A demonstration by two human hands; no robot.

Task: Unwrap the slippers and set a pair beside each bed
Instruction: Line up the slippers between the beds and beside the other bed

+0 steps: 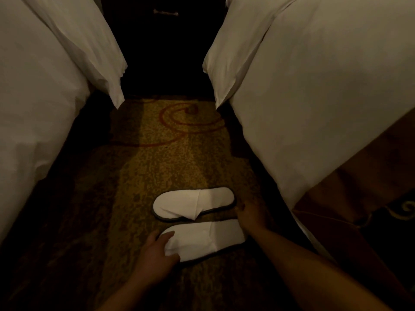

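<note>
Two white slippers with dark soles lie side by side on the patterned carpet between two beds, lengthwise across the aisle. The far slipper (194, 204) lies flat. The near slipper (205, 239) has my left hand (157, 249) gripping its left end, thumb on top. My right hand (251, 215) rests at the right ends of both slippers, fingers touching them, close to the right bed (314, 108). The left bed (33, 97) stands across the aisle. No wrapping shows.
A yellow-brown carpet (161, 153) with red swirls runs down the narrow aisle. A dark nightstand with a drawer handle (166, 12) closes the far end. A brown bed runner (370, 167) drapes over the right bed's near corner.
</note>
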